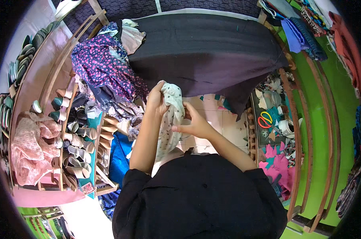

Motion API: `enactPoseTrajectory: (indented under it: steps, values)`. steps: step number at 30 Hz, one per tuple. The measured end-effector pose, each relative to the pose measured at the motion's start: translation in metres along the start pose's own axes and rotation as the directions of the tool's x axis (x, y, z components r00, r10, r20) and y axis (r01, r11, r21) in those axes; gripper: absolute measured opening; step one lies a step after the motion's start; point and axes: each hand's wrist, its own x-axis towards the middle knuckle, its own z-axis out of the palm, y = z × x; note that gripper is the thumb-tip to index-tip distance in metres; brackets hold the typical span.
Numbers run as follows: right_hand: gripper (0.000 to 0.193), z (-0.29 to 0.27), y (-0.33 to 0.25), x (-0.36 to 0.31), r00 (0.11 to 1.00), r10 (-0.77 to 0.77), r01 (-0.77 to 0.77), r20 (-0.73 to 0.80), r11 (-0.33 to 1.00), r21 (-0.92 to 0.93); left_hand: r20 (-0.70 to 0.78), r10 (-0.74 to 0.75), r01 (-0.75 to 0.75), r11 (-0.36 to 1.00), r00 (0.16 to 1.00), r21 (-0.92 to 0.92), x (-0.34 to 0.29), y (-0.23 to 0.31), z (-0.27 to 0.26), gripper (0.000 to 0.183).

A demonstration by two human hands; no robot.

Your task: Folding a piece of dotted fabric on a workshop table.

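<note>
A white cloth (173,104) with small dark spots hangs bunched in front of me, its lower end dropping toward my lap. Its top is gripped by my left hand (157,97), with the fingers closed round the gathered fabric. My right hand (195,122) is at the cloth's right side, thumb and fingers spread apart, the thumb reaching across its edge. Part of the right fingers is hidden by the cloth. Beyond both hands, a table covered in dark cloth (204,47) fills the far side.
At the left lie a dark blue floral garment (105,65), racks of shoes (79,153) and a pink lacy cloth (35,147). On the right, orange-and-yellow-handled scissors (265,119) rest among fabric scraps (278,163). Wooden rails (314,119) stand before a green wall (343,131).
</note>
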Motion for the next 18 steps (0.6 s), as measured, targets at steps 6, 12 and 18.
enactPoseTrajectory:
  steps: [6, 12, 18]
  values:
    - [0.045, -0.001, -0.012, 0.007, 0.945, -0.188, 0.168, -0.268, 0.981, -0.096, -0.024, 0.291, -0.271, 0.915, 0.956, 0.299, -0.028, -0.011, 0.04, 0.009]
    - [0.02, 0.0, -0.026, 0.013, 0.939, -0.219, 0.23, -0.265, 0.973, 0.012, -0.037, 0.252, -0.24, 0.95, 0.967, 0.198, -0.036, -0.002, 0.033, 0.014]
    - [0.017, -0.021, -0.047, 0.028, 0.91, -0.272, 0.295, -0.313, 0.955, 0.03, 0.113, 0.128, -0.159, 0.925, 0.985, 0.345, -0.06, -0.004, 0.027, 0.037]
